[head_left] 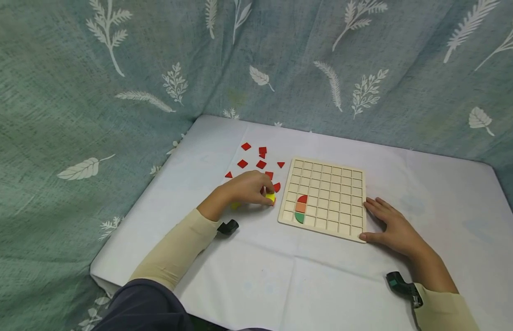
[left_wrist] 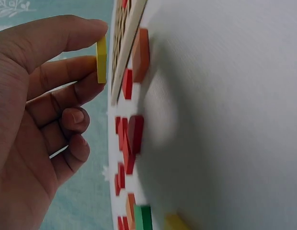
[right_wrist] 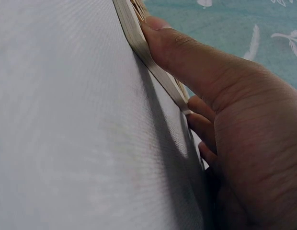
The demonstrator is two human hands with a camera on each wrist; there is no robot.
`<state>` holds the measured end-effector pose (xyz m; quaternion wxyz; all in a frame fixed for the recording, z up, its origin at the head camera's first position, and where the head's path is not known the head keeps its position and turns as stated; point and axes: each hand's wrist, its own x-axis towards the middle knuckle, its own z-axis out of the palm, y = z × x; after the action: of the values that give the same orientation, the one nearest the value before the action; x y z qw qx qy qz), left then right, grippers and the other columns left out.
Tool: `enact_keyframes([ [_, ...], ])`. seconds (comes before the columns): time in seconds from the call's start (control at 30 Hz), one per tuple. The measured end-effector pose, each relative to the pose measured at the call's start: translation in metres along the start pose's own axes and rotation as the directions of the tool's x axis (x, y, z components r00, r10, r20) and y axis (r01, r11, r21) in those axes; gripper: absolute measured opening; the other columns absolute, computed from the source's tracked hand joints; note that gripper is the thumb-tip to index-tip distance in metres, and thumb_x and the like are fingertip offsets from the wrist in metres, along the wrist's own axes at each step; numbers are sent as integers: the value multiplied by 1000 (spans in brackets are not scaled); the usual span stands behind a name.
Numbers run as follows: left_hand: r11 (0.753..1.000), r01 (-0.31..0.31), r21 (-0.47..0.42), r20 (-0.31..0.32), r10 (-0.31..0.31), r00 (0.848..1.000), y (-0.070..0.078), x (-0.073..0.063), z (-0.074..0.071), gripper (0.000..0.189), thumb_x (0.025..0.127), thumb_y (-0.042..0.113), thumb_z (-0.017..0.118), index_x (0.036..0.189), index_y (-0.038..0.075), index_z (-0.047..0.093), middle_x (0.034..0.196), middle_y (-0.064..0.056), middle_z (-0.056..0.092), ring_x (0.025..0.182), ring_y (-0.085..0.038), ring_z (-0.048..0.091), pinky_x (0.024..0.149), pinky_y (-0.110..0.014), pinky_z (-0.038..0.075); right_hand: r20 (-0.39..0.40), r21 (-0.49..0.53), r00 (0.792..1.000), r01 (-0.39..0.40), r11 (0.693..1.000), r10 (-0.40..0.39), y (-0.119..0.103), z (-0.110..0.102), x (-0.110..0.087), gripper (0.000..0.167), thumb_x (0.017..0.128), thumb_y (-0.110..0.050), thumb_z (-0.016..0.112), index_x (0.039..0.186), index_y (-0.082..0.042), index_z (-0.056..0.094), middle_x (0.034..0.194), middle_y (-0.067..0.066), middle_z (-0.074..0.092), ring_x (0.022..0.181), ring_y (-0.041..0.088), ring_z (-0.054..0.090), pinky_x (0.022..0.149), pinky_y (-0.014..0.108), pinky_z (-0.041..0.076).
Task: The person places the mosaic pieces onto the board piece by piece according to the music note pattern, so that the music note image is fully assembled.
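Note:
My left hand (head_left: pixel 249 187) pinches a small yellow tile (left_wrist: pixel 101 61) between thumb and fingertips, held up off the cloth beside the board. To its right lies a square wooden grid board (head_left: pixel 322 181). In one column of its near left part sit a red curved-edged tile (head_left: pixel 302 199), an orange square tile (head_left: pixel 300 208) and a green curved-edged tile (head_left: pixel 299 217). At the board's right side rests my right hand (head_left: pixel 392 226), its thumb on the near corner and extended fingers touching the edge. The right wrist view shows the thumb (right_wrist: pixel 187 50) against the board's rim.
Several red tiles, among them a red diamond (head_left: pixel 242 163) and a red triangle (head_left: pixel 281 164), lie scattered left of the board. Beside the left hand, a green tile (left_wrist: pixel 143 218) and another yellow tile (left_wrist: pixel 176 222) lie on the white tablecloth (head_left: pixel 256 266). A leaf-patterned curtain (head_left: pixel 289 64) hangs behind.

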<state>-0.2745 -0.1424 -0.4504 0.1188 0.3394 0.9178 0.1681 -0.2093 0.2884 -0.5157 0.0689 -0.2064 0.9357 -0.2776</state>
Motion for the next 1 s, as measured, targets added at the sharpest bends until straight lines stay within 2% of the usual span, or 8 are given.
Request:
enact_keyframes([
  [0.23, 997, -26, 73, 8, 26, 1000, 21, 22, 3, 22, 81, 31, 74, 98, 19, 76, 93, 13, 63, 83, -6, 54, 76, -25, 45, 2, -5, 1000, -9, 1000, 9, 1, -3, 1, 107, 72, -58, 78, 153, -7, 31, 157, 15, 25, 145, 36, 11, 101, 70, 19],
  [0.4, 994, -74, 87, 49, 69, 996, 39, 36, 11, 25, 83, 34, 74, 101, 17, 76, 93, 11, 63, 82, -6, 54, 76, -23, 45, 2, 8, 1000, -18, 1000, 18, 0, -2, 1, 107, 72, -57, 79, 152, -6, 31, 157, 15, 24, 145, 37, 11, 101, 70, 18],
  [0.53, 985, -125, 122, 63, 118, 991, 52, 42, 18, 26, 85, 36, 74, 102, 17, 76, 91, 12, 62, 82, -4, 54, 73, -21, 45, 11, 8, 999, -31, 999, 31, 0, 1, 1, 109, 71, -62, 77, 152, -6, 31, 157, 15, 24, 145, 36, 11, 102, 70, 18],
  [0.67, 972, -165, 167, 68, 155, 986, 65, 47, 24, 18, 86, 34, 72, 95, 19, 74, 86, 9, 58, 77, -5, 50, 67, -21, 41, 9, 2, 1000, -28, 1000, 28, 0, 2, 2, 110, 70, -64, 76, 152, -6, 32, 157, 14, 26, 145, 36, 11, 102, 69, 18],
  [0.83, 960, -181, 215, 95, 164, 982, 75, 54, 31, 15, 86, 36, 71, 92, 21, 70, 82, 7, 53, 73, -7, 47, 63, -22, 37, -2, 8, 1000, -12, 1000, 12, 0, 1, 0, 105, 72, -56, 79, 152, -7, 32, 157, 14, 26, 145, 36, 12, 101, 70, 19],
  [1.0, 944, -202, 261, 95, 184, 978, 81, 61, 35, 15, 86, 35, 70, 94, 22, 70, 80, 7, 51, 72, -7, 46, 61, -23, 36, -4, 6, 1000, -21, 1000, 21, 0, 1, 0, 105, 72, -55, 80, 152, -7, 32, 157, 15, 26, 145, 35, 12, 101, 69, 18],
])
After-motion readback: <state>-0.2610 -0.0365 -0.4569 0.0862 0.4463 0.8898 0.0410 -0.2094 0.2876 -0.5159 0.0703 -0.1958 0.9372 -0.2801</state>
